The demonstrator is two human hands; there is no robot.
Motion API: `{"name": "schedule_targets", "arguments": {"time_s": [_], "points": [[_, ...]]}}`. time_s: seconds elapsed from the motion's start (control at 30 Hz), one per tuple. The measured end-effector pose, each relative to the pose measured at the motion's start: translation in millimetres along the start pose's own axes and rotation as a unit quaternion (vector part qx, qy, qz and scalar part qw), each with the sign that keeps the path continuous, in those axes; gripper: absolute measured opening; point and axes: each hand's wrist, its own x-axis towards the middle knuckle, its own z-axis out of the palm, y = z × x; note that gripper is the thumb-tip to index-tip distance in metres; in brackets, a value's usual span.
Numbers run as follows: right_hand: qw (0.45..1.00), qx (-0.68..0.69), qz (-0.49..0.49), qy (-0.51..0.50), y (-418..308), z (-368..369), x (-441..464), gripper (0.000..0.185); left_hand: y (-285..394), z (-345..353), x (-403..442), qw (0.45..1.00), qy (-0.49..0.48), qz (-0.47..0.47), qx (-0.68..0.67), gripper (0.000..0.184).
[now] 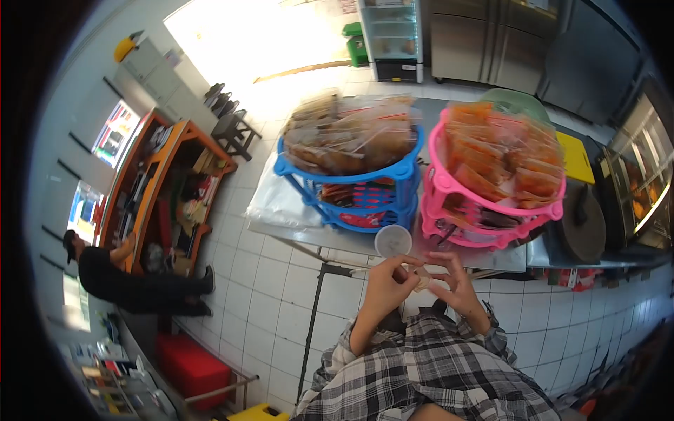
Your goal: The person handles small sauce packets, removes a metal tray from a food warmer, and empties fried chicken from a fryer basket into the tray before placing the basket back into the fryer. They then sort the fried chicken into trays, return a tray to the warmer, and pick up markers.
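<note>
My left hand (387,286) and my right hand (458,284) meet in front of my body, just off the table's near edge. Both have bent fingers pinched around a small pale, crumpled-looking thing (423,282), too small to name and partly hidden by the fingers. Just beyond my left hand, a small white round tub (393,241) stands at the table edge. Behind it is a blue plastic basket rack (358,172) topped with clear bags of brownish food. To its right, a pink basket rack (484,203) bears several bags of orange-red food.
The metal table (337,241) carries plastic sheets (284,196) at its left. A dark round pan or lid (583,228), a yellow board (574,156) and a lit glass cabinet (639,165) are at the right. A person in black (133,277) stands at orange shelves (158,182) on the left.
</note>
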Motion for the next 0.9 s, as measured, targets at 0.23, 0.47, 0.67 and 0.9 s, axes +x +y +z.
{"name": "schedule_targets", "arguments": {"time_s": [0.23, 0.47, 0.67, 0.9], "points": [[0.996, 0.015, -0.083, 0.030, 20, 16, 1, 0.077, 14, 1, 15, 0.986, -0.109, -0.040, -0.119, 0.028], [0.988, 0.092, -0.108, 0.053, 9, 2, -7, 0.051, 43, -6, 21, 0.975, -0.150, -0.047, -0.157, 0.028], [0.993, 0.077, -0.090, 0.027, -33, -11, -8, 0.047, 49, -15, 24, 0.949, -0.181, -0.006, -0.257, 0.030], [0.988, -0.070, -0.138, -0.016, -81, -13, 1, 0.048, 55, -5, 19, 0.630, -0.169, -0.102, -0.751, 0.055]]}}
